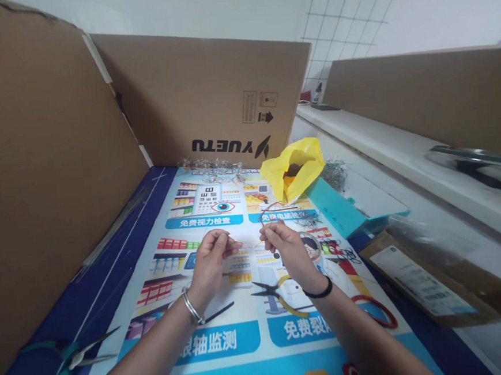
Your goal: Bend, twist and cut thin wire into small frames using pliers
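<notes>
My left hand (213,261) is closed, thumb pressed to the fingers; what it pinches is too fine to make out. Across a small gap, my right hand (288,252) pinches a thin red cord (261,211), which loops up from the fingertips toward a yellow bag (298,166). Something pale and thin seems to lie between the two sets of fingertips. Below the hands, long-nose pliers (272,291) with yellow handles lie on the printed mat (264,357). A red ring-shaped coil (388,318) rests right of my right forearm.
Teal-handled scissors (68,360) lie open at the lower left. Cardboard panels (208,92) wall the back and left. Silvery wire tangles (214,164) sit at the back. On the right are a teal box (341,206), black loops (346,253) and a brown carton (486,290).
</notes>
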`<control>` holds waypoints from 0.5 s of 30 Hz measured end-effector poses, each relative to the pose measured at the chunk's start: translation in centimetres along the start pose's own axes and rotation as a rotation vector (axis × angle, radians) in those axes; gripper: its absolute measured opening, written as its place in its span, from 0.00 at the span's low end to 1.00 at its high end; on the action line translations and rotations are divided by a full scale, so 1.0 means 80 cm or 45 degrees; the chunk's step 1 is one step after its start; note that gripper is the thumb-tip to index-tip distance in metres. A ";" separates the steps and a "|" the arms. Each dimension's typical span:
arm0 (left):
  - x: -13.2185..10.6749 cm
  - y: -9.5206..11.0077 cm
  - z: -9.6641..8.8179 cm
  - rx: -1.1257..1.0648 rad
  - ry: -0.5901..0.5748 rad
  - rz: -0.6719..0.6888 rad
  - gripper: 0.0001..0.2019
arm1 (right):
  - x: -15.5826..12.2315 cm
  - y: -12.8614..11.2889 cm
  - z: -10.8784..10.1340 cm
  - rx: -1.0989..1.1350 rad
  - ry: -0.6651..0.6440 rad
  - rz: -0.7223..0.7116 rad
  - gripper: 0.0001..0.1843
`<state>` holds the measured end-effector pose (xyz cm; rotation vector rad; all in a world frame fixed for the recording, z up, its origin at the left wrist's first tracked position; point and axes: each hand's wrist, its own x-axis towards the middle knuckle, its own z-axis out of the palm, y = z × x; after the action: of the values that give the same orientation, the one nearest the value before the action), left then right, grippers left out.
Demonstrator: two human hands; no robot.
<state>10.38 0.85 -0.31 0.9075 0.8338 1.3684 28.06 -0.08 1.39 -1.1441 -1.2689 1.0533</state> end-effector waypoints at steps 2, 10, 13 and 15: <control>0.000 -0.001 -0.001 -0.027 -0.010 -0.001 0.11 | 0.000 0.000 0.000 0.010 -0.002 -0.002 0.12; -0.001 0.001 -0.002 -0.211 -0.130 -0.042 0.10 | -0.001 0.005 0.003 0.187 0.013 0.118 0.11; -0.002 0.001 -0.001 -0.151 -0.155 -0.005 0.09 | -0.002 0.006 0.001 0.447 0.078 0.222 0.12; -0.002 0.000 -0.002 -0.102 -0.167 -0.009 0.10 | -0.003 0.006 -0.002 0.596 0.105 0.270 0.13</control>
<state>10.25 0.68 -0.39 0.9205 0.6767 1.3123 28.26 -0.23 0.90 -0.9577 -0.7876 1.3597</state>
